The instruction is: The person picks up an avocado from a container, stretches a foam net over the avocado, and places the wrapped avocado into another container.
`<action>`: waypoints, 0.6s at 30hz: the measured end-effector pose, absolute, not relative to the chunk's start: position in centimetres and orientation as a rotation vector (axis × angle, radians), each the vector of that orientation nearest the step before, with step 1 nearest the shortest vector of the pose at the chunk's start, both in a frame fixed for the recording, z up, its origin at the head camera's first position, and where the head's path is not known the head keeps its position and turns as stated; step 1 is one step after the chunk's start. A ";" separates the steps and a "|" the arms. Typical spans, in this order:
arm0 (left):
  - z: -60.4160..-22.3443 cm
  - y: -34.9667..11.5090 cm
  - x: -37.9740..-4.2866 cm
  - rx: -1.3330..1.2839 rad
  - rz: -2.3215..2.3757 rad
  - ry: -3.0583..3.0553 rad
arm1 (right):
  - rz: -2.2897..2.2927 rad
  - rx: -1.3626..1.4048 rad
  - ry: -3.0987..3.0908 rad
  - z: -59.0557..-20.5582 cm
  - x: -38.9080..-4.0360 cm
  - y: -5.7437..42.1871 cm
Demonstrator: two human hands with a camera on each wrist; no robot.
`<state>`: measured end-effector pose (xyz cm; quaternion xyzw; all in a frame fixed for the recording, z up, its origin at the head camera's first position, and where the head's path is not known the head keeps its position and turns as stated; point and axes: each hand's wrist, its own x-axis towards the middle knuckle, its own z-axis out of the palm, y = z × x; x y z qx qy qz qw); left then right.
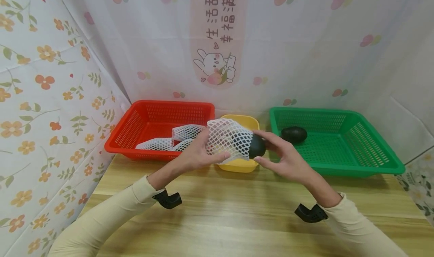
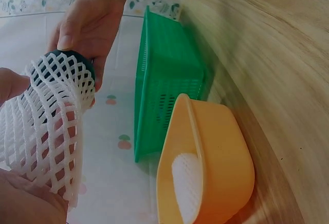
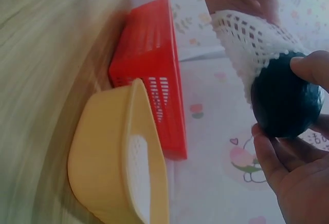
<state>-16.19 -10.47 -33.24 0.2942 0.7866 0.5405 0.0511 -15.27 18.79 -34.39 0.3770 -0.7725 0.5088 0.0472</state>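
Note:
Above the yellow basket, my left hand grips a white foam net sleeve, its thumb across the mesh. A dark avocado sits partly inside the sleeve's right end, its rounded end bare. My right hand holds that bare end between thumb and fingers. In the right wrist view the avocado shows dark green, with the mesh edge around its far part. The left wrist view has the sleeve loose and hollow toward the left palm.
Several net-sleeved items lie in the red basket at left. One bare avocado is in the green basket at right. Between them stands the yellow basket, with white foam netting inside. A printed curtain hangs behind.

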 end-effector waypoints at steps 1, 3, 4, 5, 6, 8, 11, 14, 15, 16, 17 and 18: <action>-33.2 -10.4 -16.2 0.915 1.651 2.380 | 1.566 1.151 -2.347 -34.4 -15.2 18.7; -33.3 -10.4 -16.2 0.927 1.647 2.375 | 1.601 1.156 -2.322 -34.5 -15.2 18.4; -33.3 -10.4 -16.2 0.932 1.642 2.373 | 1.616 1.155 -2.312 -34.5 -15.2 18.3; -33.3 -10.3 -16.3 0.937 1.632 2.375 | 1.628 1.151 -2.304 -34.6 -15.2 18.2; -33.3 -10.3 -16.3 0.941 1.623 2.376 | 1.645 1.143 -2.296 -34.6 -15.2 18.1; -33.4 -10.3 -16.4 0.963 1.603 2.371 | 1.688 1.119 -2.286 -34.7 -15.2 18.0; -33.5 -10.2 -16.5 0.999 1.586 2.357 | 1.733 1.061 -2.293 -34.9 -15.2 17.9; -33.4 -10.1 -16.6 1.012 1.579 2.353 | 1.762 1.008 -2.303 -35.1 -15.3 17.7; -33.4 -10.0 -16.6 1.009 1.578 2.352 | 1.764 0.995 -2.305 -35.1 -15.3 17.7; -33.4 -10.0 -16.6 1.006 1.575 2.357 | 1.769 0.986 -2.304 -35.1 -15.3 17.6; -33.4 -9.9 -16.6 1.003 1.577 2.354 | 1.775 0.979 -2.299 -35.1 -15.3 17.5; -33.4 -9.9 -16.7 1.001 1.578 2.355 | 1.785 0.974 -2.294 -35.1 -15.3 17.5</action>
